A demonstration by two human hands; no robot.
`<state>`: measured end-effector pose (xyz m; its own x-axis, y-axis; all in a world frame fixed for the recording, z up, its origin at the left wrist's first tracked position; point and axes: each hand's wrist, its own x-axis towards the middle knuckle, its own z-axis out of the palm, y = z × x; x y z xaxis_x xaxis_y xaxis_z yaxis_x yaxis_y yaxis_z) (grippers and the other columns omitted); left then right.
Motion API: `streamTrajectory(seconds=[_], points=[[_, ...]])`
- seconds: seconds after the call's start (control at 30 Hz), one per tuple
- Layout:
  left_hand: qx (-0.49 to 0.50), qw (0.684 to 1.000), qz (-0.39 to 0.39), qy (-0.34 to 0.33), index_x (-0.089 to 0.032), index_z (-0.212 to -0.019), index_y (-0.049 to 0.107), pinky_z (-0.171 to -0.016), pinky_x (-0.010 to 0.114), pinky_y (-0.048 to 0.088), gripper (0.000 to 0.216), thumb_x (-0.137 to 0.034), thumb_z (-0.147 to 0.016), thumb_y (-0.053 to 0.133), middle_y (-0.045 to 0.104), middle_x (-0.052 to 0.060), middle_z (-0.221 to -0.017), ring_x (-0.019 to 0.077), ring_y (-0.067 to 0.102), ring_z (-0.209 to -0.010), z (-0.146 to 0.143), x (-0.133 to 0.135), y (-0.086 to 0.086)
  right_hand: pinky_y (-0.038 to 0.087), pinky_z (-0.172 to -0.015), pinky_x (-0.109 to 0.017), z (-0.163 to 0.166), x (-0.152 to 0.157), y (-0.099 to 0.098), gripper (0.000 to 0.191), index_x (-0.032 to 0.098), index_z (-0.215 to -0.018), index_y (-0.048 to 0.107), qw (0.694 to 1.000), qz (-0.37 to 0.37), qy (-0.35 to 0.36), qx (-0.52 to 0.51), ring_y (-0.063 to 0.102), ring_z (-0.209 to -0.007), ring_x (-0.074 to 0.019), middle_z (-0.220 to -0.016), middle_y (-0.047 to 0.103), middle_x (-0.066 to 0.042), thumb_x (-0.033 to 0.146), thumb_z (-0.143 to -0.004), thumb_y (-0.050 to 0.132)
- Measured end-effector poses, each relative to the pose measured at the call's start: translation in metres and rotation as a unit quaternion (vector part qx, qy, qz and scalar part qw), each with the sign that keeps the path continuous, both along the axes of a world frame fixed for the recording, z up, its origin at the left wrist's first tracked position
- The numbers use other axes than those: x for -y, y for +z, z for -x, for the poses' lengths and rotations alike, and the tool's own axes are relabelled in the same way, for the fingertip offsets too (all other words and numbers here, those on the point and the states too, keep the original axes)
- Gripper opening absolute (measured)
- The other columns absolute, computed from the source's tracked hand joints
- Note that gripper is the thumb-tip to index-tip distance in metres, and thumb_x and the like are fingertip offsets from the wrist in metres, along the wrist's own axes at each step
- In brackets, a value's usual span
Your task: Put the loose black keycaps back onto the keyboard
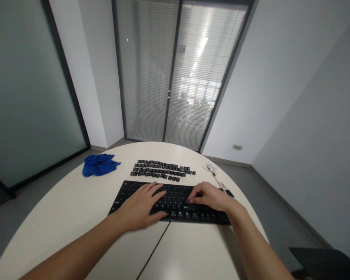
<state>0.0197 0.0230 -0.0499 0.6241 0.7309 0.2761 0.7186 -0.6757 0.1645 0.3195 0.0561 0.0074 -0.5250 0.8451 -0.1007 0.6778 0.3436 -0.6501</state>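
Observation:
A black keyboard (175, 197) lies across the table in front of me. Much of its middle shows dark sockets where keycaps are off, while keys sit along its near edge. My left hand (144, 206) rests flat on its left half, fingers spread and thumb near the front edge. Over the right half, my right hand (208, 195) has thumb and fingertips pinched together at the key area; whatever lies between them is hidden. Just behind the keyboard, loose black keycaps (160, 170) are laid out in several rows.
A crumpled blue cloth (100, 165) lies at the table's left. Thin pale sticks (219, 182) and a crumpled clear-white bag (212, 168) lie at the right. The round white table (67, 210) has a dark seam. Glass doors with blinds (175, 77) stand beyond; a black chair (323, 262) is lower right.

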Motion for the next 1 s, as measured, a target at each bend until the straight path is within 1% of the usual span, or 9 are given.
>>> streamTrajectory(seconds=[0.13,0.3,0.43,0.5,0.63,0.73,0.83,0.9,1.0], points=[[-0.006,1.000,0.005,0.007,-0.028,-0.146,0.046,-0.117,0.051,0.030,0.063,-0.058,-0.092,0.053,0.042,0.006,-0.157,0.0326,0.036,-0.144,-0.001,0.001,0.001,0.050,-0.075,-0.028,0.006,-0.001,0.003,0.016,0.020,-0.084,0.082,0.999,0.019,-0.020,0.032,0.071,-0.080,-0.0218,-0.084,0.080,-0.002,0.026,-0.075,0.070],[-0.008,1.000,0.005,0.010,-0.028,-0.146,0.047,-0.118,0.050,0.030,0.062,-0.058,-0.092,0.054,0.041,0.006,-0.157,0.0314,0.036,-0.144,-0.002,0.002,0.004,0.048,-0.070,-0.026,0.012,0.000,0.006,0.020,0.019,-0.081,0.081,0.997,0.007,-0.021,0.079,0.070,-0.075,-0.0197,-0.078,0.078,-0.002,0.014,-0.072,0.064],[-0.008,1.000,0.003,0.010,-0.028,-0.145,0.047,-0.117,0.049,0.031,0.062,-0.058,-0.092,0.053,0.041,0.006,-0.157,0.0314,0.037,-0.143,-0.001,0.002,0.005,0.047,-0.069,-0.024,0.012,0.003,0.005,0.020,0.018,-0.079,0.078,0.997,0.000,-0.021,0.073,0.068,-0.073,-0.0177,-0.078,0.077,-0.002,0.013,-0.072,0.061],[-0.006,1.000,-0.001,0.008,-0.027,-0.145,0.048,-0.117,0.049,0.031,0.061,-0.057,-0.092,0.054,0.041,0.006,-0.157,0.0315,0.037,-0.143,-0.001,0.002,0.005,0.046,-0.065,-0.024,0.014,0.004,0.001,0.020,0.018,-0.080,0.076,0.997,-0.024,-0.021,0.075,0.066,-0.070,-0.0166,-0.076,0.076,-0.001,0.012,-0.072,0.059],[-0.002,1.000,-0.004,0.002,-0.026,-0.145,0.048,-0.118,0.048,0.030,0.062,-0.056,-0.092,0.054,0.042,0.006,-0.156,0.0318,0.037,-0.143,-0.001,0.002,0.004,0.041,-0.061,-0.025,0.021,0.001,-0.012,0.016,0.020,-0.082,0.071,0.987,-0.122,-0.025,0.097,0.061,-0.064,-0.0153,-0.071,0.070,0.000,0.013,-0.074,0.058],[-0.004,1.000,0.000,0.003,-0.027,-0.146,0.047,-0.118,0.048,0.030,0.063,-0.057,-0.092,0.054,0.042,0.006,-0.157,0.0314,0.037,-0.143,-0.001,0.002,0.004,0.045,-0.070,-0.028,0.026,-0.005,-0.023,0.016,0.020,-0.091,0.069,0.977,-0.191,-0.053,0.085,0.063,-0.075,-0.0182,-0.081,0.071,-0.003,0.016,-0.084,0.056],[0.001,1.000,0.007,0.002,-0.028,-0.146,0.047,-0.118,0.049,0.029,0.062,-0.059,-0.092,0.052,0.041,0.006,-0.157,0.0317,0.036,-0.144,-0.001,0.002,0.003,0.047,-0.090,-0.034,0.027,-0.012,-0.032,0.018,0.020,-0.100,0.068,0.961,-0.265,-0.062,0.056,0.063,-0.099,-0.0225,-0.103,0.070,-0.008,0.020,-0.092,0.052],[0.004,1.000,0.011,0.002,-0.027,-0.145,0.048,-0.119,0.050,0.028,0.062,-0.059,-0.092,0.052,0.041,0.006,-0.157,0.0320,0.035,-0.144,-0.002,0.002,0.003,0.045,-0.099,-0.037,0.027,-0.015,-0.036,0.020,0.020,-0.107,0.066,0.956,-0.284,-0.052,0.040,0.060,-0.110,-0.0239,-0.115,0.068,-0.009,0.022,-0.094,0.052],[0.004,1.000,0.015,0.003,-0.027,-0.146,0.047,-0.119,0.049,0.028,0.063,-0.059,-0.092,0.052,0.041,0.006,-0.157,0.0320,0.034,-0.144,-0.003,0.002,0.003,0.045,-0.101,-0.039,0.027,-0.020,-0.040,0.023,0.020,-0.115,0.063,0.956,-0.285,-0.057,0.038,0.060,-0.113,-0.0248,-0.120,0.067,-0.010,0.024,-0.095,0.053]])
